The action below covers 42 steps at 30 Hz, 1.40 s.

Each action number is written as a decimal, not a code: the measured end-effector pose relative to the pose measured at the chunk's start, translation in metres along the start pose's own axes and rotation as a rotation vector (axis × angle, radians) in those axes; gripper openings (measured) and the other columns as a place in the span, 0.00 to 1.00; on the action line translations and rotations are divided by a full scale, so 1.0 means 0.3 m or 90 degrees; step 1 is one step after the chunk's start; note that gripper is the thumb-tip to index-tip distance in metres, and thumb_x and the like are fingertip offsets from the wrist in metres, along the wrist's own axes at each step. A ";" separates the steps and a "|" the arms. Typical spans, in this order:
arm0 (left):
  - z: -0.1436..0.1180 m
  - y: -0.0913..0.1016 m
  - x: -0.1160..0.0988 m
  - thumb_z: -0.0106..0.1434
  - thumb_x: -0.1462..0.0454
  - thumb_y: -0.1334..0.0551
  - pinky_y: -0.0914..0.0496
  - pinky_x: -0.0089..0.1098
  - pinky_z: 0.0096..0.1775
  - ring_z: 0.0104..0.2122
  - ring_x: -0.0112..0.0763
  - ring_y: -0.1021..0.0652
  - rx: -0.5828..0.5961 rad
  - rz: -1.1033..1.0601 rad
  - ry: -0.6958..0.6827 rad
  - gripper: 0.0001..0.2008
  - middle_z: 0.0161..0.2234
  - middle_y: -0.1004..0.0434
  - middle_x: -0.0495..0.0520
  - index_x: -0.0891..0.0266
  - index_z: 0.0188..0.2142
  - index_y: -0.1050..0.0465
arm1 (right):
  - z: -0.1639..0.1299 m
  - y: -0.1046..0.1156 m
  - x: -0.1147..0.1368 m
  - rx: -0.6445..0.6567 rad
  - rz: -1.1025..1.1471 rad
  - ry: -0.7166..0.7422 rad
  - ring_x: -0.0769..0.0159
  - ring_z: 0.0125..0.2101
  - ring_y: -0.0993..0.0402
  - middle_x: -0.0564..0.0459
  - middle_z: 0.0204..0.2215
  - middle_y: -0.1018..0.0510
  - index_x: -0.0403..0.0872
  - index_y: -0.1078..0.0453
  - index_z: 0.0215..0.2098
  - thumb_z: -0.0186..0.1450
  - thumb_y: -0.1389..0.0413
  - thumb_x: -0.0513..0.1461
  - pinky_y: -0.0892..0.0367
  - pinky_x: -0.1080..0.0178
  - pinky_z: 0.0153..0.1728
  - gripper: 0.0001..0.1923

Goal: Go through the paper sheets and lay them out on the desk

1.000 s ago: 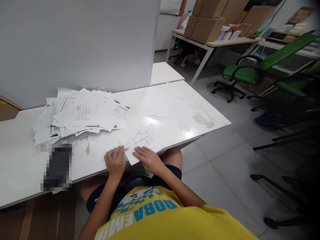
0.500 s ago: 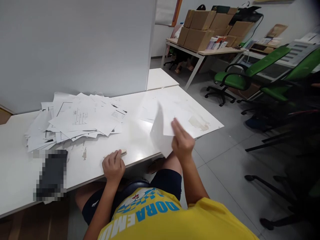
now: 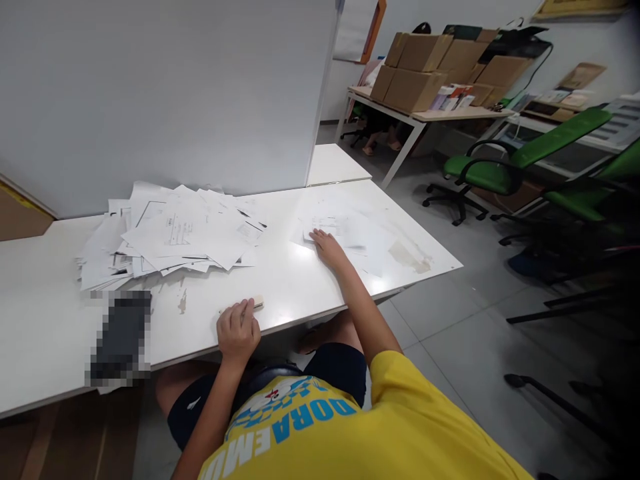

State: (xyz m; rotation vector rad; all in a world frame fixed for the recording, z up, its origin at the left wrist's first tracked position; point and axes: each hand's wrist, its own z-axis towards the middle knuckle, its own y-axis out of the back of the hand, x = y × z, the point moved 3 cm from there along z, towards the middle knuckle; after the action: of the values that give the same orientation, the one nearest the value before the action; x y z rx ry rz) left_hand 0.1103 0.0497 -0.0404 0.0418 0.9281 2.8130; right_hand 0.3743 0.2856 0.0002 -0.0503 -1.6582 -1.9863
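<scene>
Bare table (image 3: pixel 280 280) lies open between paper heap (image 3: pixel 170 233) and sheets (image 3: pixel 350 230).

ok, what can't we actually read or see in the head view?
- Print on the sheets under the right hand: too small and washed out.
- Tan item in the left hand: mostly covered by the fingers, only its tip shows.
- Dark object on the table: pixelated.
- Lower layers of the paper pile: hidden by upper sheets.

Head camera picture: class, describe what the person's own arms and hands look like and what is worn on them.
Both arms are bare below short yellow sleeves of a T-shirt printed with blue letters and a cartoon. The left hand and right hand wear no gloves; no watch, ring or bracelet shows.
</scene>
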 end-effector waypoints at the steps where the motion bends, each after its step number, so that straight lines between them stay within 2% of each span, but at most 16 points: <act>1: -0.003 -0.002 0.001 0.62 0.69 0.41 0.33 0.43 0.53 0.47 0.43 0.22 -0.003 0.003 -0.001 0.22 0.46 0.18 0.61 0.59 0.56 0.25 | 0.008 -0.014 -0.007 0.012 0.007 -0.017 0.48 0.68 0.39 0.32 0.67 0.35 0.36 0.33 0.63 0.71 0.52 0.32 0.43 0.38 0.66 0.23; 3: -0.009 -0.006 0.003 0.62 0.69 0.41 0.33 0.43 0.54 0.47 0.42 0.22 -0.018 0.004 -0.006 0.24 0.47 0.18 0.60 0.58 0.57 0.26 | 0.018 -0.034 0.018 0.012 0.027 -0.010 0.46 0.70 0.43 0.33 0.69 0.39 0.37 0.37 0.66 0.72 0.51 0.36 0.44 0.37 0.66 0.25; 5: -0.013 -0.008 0.003 0.62 0.69 0.41 0.33 0.42 0.54 0.47 0.41 0.22 -0.029 0.002 -0.013 0.24 0.47 0.18 0.60 0.58 0.58 0.26 | 0.034 -0.060 0.106 0.035 0.074 0.040 0.50 0.71 0.46 0.37 0.70 0.40 0.41 0.39 0.68 0.73 0.52 0.38 0.46 0.40 0.68 0.26; 8: -0.015 -0.009 0.001 0.62 0.69 0.41 0.32 0.42 0.54 0.47 0.41 0.21 -0.022 -0.006 -0.012 0.24 0.47 0.18 0.60 0.58 0.58 0.26 | 0.068 -0.131 0.346 0.098 0.152 0.167 0.55 0.71 0.46 0.41 0.71 0.41 0.44 0.41 0.70 0.74 0.53 0.43 0.48 0.48 0.70 0.28; 11: -0.012 -0.004 -0.005 0.62 0.69 0.41 0.32 0.42 0.54 0.46 0.41 0.21 -0.023 -0.003 -0.008 0.24 0.46 0.18 0.60 0.58 0.58 0.26 | 0.089 -0.232 0.603 0.153 0.150 0.238 0.50 0.74 0.56 0.39 0.74 0.51 0.41 0.50 0.73 0.70 0.45 0.52 0.55 0.43 0.71 0.41; 13: -0.008 0.001 -0.011 0.62 0.69 0.41 0.32 0.42 0.54 0.46 0.41 0.21 -0.029 0.003 -0.008 0.24 0.45 0.18 0.60 0.59 0.57 0.26 | 0.089 -0.286 0.712 0.161 0.125 0.214 0.46 0.74 0.60 0.35 0.74 0.56 0.38 0.53 0.74 0.68 0.42 0.54 0.57 0.41 0.71 0.47; 15: -0.005 0.004 -0.016 0.62 0.69 0.41 0.32 0.41 0.54 0.46 0.41 0.21 -0.034 0.004 -0.005 0.23 0.45 0.17 0.60 0.59 0.57 0.25 | 0.080 -0.311 0.753 0.142 0.104 0.207 0.47 0.73 0.56 0.35 0.74 0.52 0.38 0.50 0.73 0.71 0.44 0.50 0.54 0.42 0.70 0.41; 18: -0.006 0.005 -0.017 0.63 0.69 0.41 0.32 0.41 0.54 0.46 0.41 0.21 -0.032 -0.005 0.002 0.23 0.45 0.17 0.60 0.59 0.56 0.24 | 0.060 -0.303 0.725 0.114 0.111 0.281 0.56 0.70 0.43 0.43 0.70 0.39 0.43 0.39 0.69 0.74 0.52 0.36 0.44 0.51 0.68 0.26; 23: -0.012 -0.005 -0.012 0.63 0.68 0.41 0.33 0.42 0.56 0.47 0.41 0.21 -0.010 -0.014 0.010 0.22 0.46 0.17 0.60 0.58 0.56 0.24 | 0.007 -0.245 0.611 0.024 0.176 0.350 0.62 0.64 0.33 0.45 0.66 0.31 0.44 0.32 0.64 0.70 0.55 0.29 0.36 0.55 0.64 0.26; 26: -0.009 0.000 -0.018 0.62 0.68 0.40 0.33 0.41 0.56 0.47 0.41 0.21 -0.024 0.002 -0.008 0.23 0.46 0.17 0.60 0.59 0.57 0.25 | -0.100 -0.170 0.537 -0.122 0.208 0.346 0.63 0.66 0.35 0.46 0.65 0.29 0.47 0.38 0.68 0.67 0.58 0.27 0.35 0.53 0.64 0.33; 28: -0.003 0.007 -0.025 0.61 0.68 0.39 0.35 0.42 0.58 0.48 0.42 0.21 -0.039 0.017 -0.012 0.24 0.45 0.17 0.59 0.59 0.58 0.26 | -0.222 -0.101 0.480 -0.234 0.217 0.343 0.64 0.67 0.37 0.47 0.64 0.29 0.49 0.47 0.73 0.67 0.60 0.27 0.34 0.53 0.64 0.37; 30: 0.002 0.013 -0.032 0.61 0.68 0.38 0.38 0.44 0.61 0.52 0.45 0.22 -0.041 0.025 0.001 0.24 0.47 0.17 0.59 0.58 0.58 0.26 | -0.367 -0.041 0.428 -0.299 0.186 0.324 0.62 0.68 0.39 0.47 0.65 0.29 0.51 0.54 0.75 0.69 0.58 0.28 0.34 0.51 0.64 0.38; 33: 0.007 0.012 -0.036 0.62 0.69 0.39 0.43 0.48 0.65 0.60 0.48 0.26 -0.008 -0.005 0.024 0.23 0.52 0.19 0.61 0.59 0.58 0.27 | -0.565 -0.011 0.395 -0.238 0.082 0.270 0.54 0.69 0.40 0.44 0.65 0.30 0.50 0.55 0.75 0.68 0.56 0.30 0.39 0.43 0.66 0.38; 36: 0.005 -0.003 -0.032 0.63 0.69 0.40 0.46 0.51 0.67 0.65 0.49 0.31 0.035 -0.062 0.035 0.24 0.56 0.22 0.62 0.61 0.59 0.29 | -0.680 -0.043 0.425 -0.159 0.034 0.232 0.52 0.65 0.35 0.40 0.66 0.32 0.45 0.48 0.73 0.68 0.55 0.30 0.33 0.48 0.60 0.35; 39: 0.001 -0.020 -0.021 0.64 0.69 0.41 0.48 0.54 0.68 0.68 0.50 0.35 0.048 -0.090 0.051 0.24 0.58 0.24 0.63 0.60 0.60 0.30 | -0.694 -0.099 0.474 -0.086 0.020 0.216 0.54 0.61 0.30 0.39 0.67 0.33 0.44 0.39 0.69 0.70 0.53 0.33 0.29 0.54 0.52 0.29; 42: 0.001 -0.029 -0.017 0.64 0.69 0.41 0.48 0.55 0.68 0.69 0.49 0.38 0.044 -0.095 0.049 0.25 0.59 0.24 0.62 0.59 0.60 0.31 | -0.655 -0.129 0.496 -0.035 0.030 0.183 0.56 0.61 0.31 0.41 0.68 0.34 0.44 0.36 0.67 0.72 0.53 0.35 0.31 0.55 0.52 0.26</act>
State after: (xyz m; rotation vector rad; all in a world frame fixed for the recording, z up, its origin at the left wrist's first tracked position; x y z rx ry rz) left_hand 0.1166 0.0560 -0.0451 -0.1222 1.0013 2.6607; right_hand 0.2921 0.0516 -0.0273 0.1679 -1.4063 -1.9023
